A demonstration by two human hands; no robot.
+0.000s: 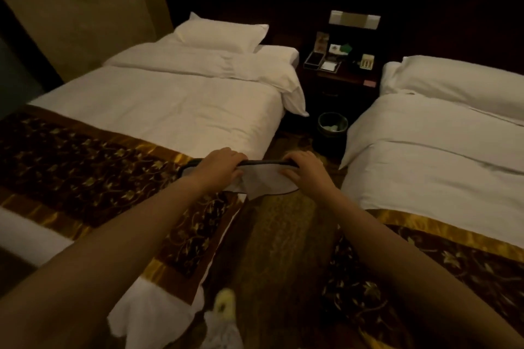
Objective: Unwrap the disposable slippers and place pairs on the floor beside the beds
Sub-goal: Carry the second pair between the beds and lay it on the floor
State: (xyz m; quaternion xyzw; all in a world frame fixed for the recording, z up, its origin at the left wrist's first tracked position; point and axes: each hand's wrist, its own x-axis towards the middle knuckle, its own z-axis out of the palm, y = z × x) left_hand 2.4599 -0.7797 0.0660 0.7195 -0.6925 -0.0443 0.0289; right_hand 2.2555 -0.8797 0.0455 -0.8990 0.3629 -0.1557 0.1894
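Both hands, left hand and right hand, grip a white slipper above the dim, narrow floor between beds; fingertips hidden.

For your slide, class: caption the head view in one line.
Both hands, left and right, hold white slippers over the floor between two beds.

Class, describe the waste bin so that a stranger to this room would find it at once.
Two white beds flank a dark nightstand. On the floor just in front of it stands the waste bin. It is the only round, open-topped container there, dark, with pale rubbish inside.
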